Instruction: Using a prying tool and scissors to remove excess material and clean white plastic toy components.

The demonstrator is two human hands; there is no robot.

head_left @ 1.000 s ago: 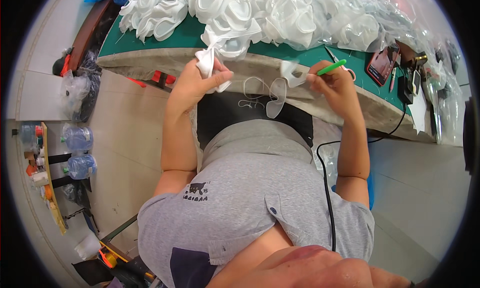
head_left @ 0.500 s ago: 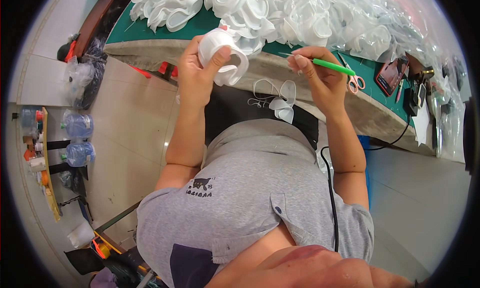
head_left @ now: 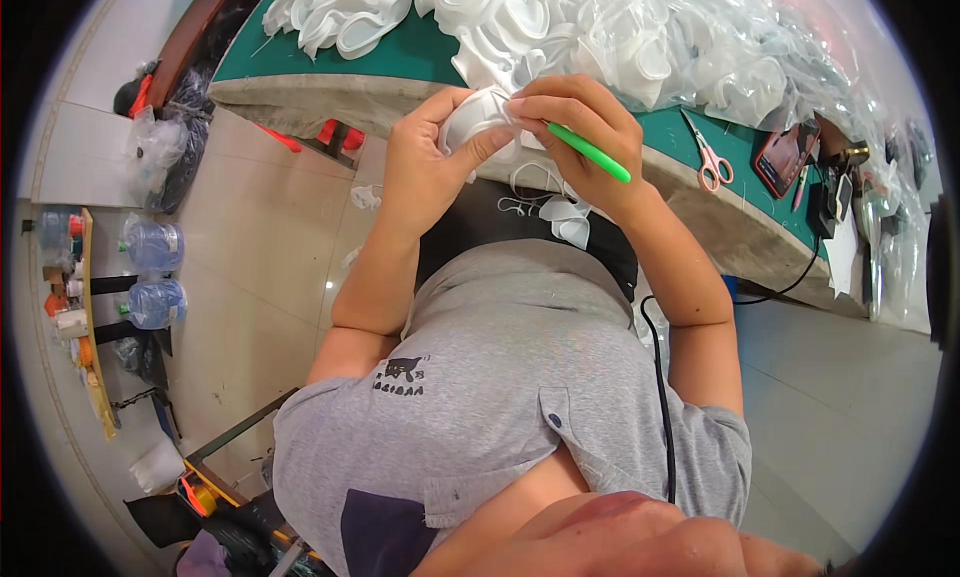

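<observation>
My left hand [head_left: 425, 167] grips a white moulded cup-shaped piece [head_left: 468, 125] with a curved rim, thumb pressed on its near side. Close against it, my right hand [head_left: 595, 127] holds a slim green-handled tool [head_left: 590, 152]. Its thin metal tip is hidden by my fingers at the right edge of the piece. Both hands are just in front of the table edge, above my lap. White scraps and a loop of trimmed strip [head_left: 568, 222] lie on my dark-clothed lap.
Several similar white pieces [head_left: 500, 22] are heaped on the green tabletop [head_left: 660, 137], some inside clear plastic bags [head_left: 740, 67]. Pink-handled scissors [head_left: 713, 169] and a phone [head_left: 787, 159] lie at the right. A black cable [head_left: 668, 407] runs down my front. Water bottles [head_left: 156, 304] stand at the left.
My right hand has moved left with the green tool, bringing it up against the white piece. My left hand has shifted slightly right and turned the piece.
</observation>
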